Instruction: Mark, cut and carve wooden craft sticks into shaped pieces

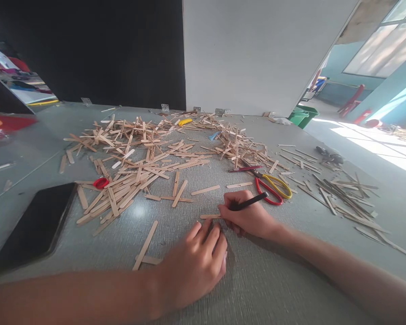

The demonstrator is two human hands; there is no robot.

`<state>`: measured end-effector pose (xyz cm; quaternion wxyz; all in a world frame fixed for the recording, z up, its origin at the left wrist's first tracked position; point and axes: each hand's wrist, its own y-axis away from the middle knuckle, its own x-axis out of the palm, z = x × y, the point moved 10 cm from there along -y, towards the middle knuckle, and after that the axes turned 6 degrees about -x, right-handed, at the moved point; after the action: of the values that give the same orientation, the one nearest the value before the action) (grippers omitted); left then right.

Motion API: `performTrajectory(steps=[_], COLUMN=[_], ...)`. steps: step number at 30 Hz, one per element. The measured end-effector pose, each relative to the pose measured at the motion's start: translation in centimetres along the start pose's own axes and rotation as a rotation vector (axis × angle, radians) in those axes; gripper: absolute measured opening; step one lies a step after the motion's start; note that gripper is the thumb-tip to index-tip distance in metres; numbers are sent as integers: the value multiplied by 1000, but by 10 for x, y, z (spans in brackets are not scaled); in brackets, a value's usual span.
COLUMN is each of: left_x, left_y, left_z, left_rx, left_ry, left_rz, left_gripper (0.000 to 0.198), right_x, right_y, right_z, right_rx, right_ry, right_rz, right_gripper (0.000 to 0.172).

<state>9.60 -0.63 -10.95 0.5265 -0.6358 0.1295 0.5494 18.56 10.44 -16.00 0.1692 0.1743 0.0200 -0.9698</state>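
A popsicle stick (pixel 207 216) lies flat on the grey table in front of me. My left hand (pixel 199 257) has its bent fingertips against the stick's near edge, steadying it. In my right hand (pixel 242 214) is a black pen (pixel 253 201), pinched between thumb and fingers and slanting up to the right. The pen's tip and the stick's right end are hidden behind the fingers. Just beyond lie two loose popsicle sticks, one plain (pixel 205 190) and one marked or split (pixel 239 185). Another stick (pixel 145 246) lies across a shorter one left of my left hand.
Scissors (pixel 274 187) with red and yellow handles lie beyond my right hand. Heaped popsicle sticks (pixel 131 185) cover the table's middle and back, with a red ring (pixel 100 183) among them. A phone (pixel 34 225) rests at left, thin strips (pixel 345 198) at right. Upright panels (pixel 257 54) stand behind.
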Motion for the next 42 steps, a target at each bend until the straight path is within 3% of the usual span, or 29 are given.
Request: performTrajectory(steps=[42], left_x=[3], left_y=[0], left_z=[1], left_rx=[-2], left_ry=[12], left_rz=[17], left_gripper=[29], right_x=[-3], right_y=[-1], right_z=[-5], right_rx=[30], right_ry=[-66], right_rz=[-40], right_gripper=[28])
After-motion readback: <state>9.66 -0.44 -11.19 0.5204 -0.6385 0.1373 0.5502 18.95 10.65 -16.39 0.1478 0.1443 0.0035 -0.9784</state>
